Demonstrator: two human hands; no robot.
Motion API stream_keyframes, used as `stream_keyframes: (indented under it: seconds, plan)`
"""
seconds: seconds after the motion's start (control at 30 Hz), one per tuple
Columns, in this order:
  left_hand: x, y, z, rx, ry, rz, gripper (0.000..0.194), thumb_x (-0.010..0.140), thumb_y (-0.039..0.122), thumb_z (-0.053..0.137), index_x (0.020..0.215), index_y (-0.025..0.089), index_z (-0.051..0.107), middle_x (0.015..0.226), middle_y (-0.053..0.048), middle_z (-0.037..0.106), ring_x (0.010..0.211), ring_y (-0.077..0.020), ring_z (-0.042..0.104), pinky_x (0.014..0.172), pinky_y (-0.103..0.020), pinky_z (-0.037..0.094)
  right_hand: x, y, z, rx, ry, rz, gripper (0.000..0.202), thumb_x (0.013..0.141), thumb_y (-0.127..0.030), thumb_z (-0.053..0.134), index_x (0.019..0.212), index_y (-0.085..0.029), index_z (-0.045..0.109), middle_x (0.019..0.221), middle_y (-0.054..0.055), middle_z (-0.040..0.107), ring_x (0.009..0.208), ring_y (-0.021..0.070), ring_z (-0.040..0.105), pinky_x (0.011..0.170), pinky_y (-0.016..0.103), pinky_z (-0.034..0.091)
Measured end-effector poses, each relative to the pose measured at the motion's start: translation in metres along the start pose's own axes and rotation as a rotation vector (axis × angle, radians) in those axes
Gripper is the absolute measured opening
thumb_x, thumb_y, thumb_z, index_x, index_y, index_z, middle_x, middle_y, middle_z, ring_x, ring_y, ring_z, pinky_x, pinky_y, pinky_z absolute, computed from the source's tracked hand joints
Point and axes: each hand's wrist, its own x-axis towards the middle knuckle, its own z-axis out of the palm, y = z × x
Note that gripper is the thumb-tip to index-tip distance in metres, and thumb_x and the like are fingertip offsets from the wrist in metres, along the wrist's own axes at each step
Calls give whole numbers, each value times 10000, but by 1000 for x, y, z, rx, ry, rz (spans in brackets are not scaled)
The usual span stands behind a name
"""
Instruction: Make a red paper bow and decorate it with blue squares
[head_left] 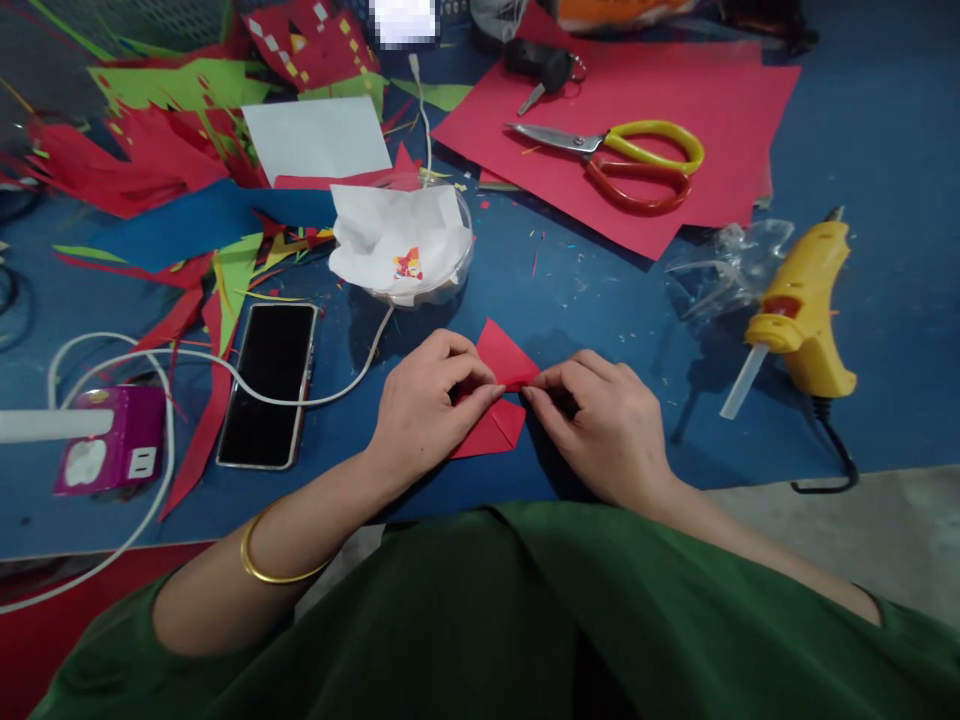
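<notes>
A piece of folded red paper (496,428) with crease lines lies on the blue table close to its front edge. My left hand (439,395) pinches the paper near its middle, thumb and fingertips pressed together. From the other side, my right hand (600,420) grips the same paper at a raised fold, its thumb and forefinger closed. The fingertips of both hands almost meet at that fold. Part of the paper's left side is hidden under my left hand.
Yellow-and-red scissors (641,165) and keys (551,75) rest on red paper sheets (720,110). A yellow glue gun (806,310) lies right. Left are a phone (268,385), white cable, purple box (142,440) and paper scraps (165,150). A paper-lined bowl (405,240) stands ahead.
</notes>
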Motion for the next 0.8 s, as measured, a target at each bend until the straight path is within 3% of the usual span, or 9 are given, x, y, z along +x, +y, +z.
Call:
stream_keyframes:
  seconds: [0.27, 0.4, 0.8]
  plan:
    - [0, 0, 1, 14, 6, -8, 110, 863, 259, 738, 779, 201, 696, 903, -26, 657, 811, -155, 625, 707, -298, 482, -7, 2, -9, 149, 42, 104, 118, 945, -201, 607, 857, -195, 685, 814, 39, 689, 700, 163, 614, 629, 298, 459]
    - [1, 1, 0, 4, 8, -14, 93, 853, 227, 742, 776, 197, 701, 906, -26, 655, 805, -150, 625, 707, -297, 479, -6, 4, -9, 157, 7, 79, 109, 944, -185, 606, 894, -193, 702, 826, 42, 698, 735, 171, 633, 655, 307, 456]
    - [1, 2, -1, -3, 4, -11, 99, 857, 175, 717, 764, 189, 686, 899, -28, 644, 838, -157, 629, 738, -297, 483, 3, 0, -2, -40, -68, 27, 158, 958, -235, 578, 834, -191, 665, 791, 39, 674, 697, 185, 595, 655, 321, 359]
